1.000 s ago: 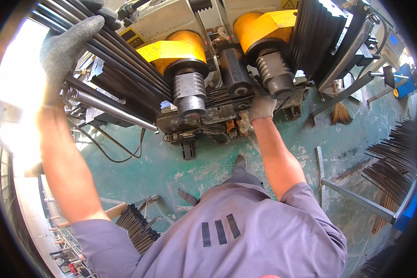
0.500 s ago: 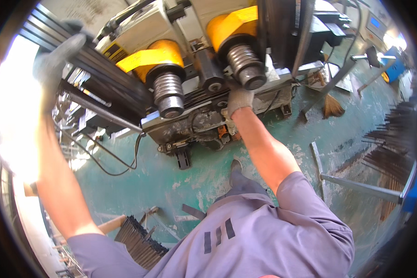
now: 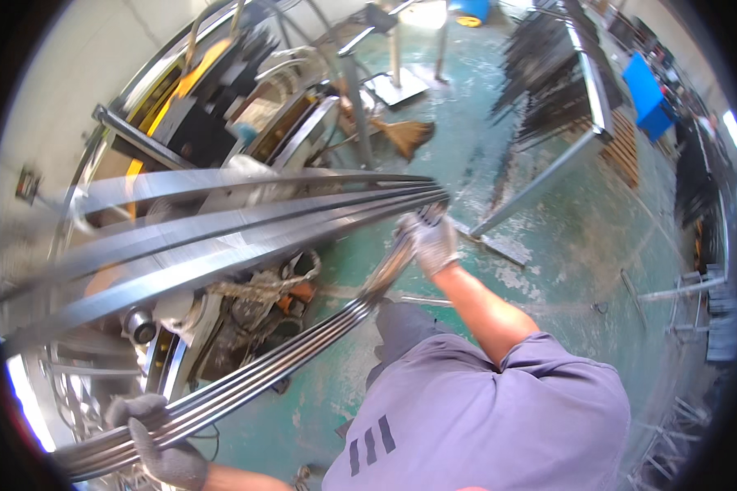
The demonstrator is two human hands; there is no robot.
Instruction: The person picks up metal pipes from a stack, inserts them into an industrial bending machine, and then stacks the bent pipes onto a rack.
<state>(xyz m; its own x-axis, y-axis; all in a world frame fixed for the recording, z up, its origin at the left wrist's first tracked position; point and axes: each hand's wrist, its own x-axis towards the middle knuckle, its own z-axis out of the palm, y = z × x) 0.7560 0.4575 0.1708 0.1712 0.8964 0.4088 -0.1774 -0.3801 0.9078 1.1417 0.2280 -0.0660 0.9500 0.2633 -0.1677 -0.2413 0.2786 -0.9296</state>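
Observation:
Long, dark grey metal bars (image 3: 282, 358) run side by side from lower left up toward the middle, where my right hand (image 3: 432, 244), in a pale glove, is closed round them near one end. Farther down the same bars, my left hand (image 3: 172, 460), in a grey glove, grips them with the thumb across the top. Above these, more long metal strips (image 3: 229, 245), wide and blurred, stretch from the left edge to my right hand. I cannot tell whether both sets are one bundle. The ends at far left are cut off by the view.
Behind the bars stands a machine (image 3: 209, 327) with rods and cables. A broom (image 3: 408, 137) lies on the green floor beyond. At the back right, a metal rack (image 3: 540, 184) carries many dark bars, and a blue panel (image 3: 648, 96) stands past it.
My view has swung right, away from the machine's yellow parts. My right hand has left the machine and now holds the bars; my left hand has come down from the upper left.

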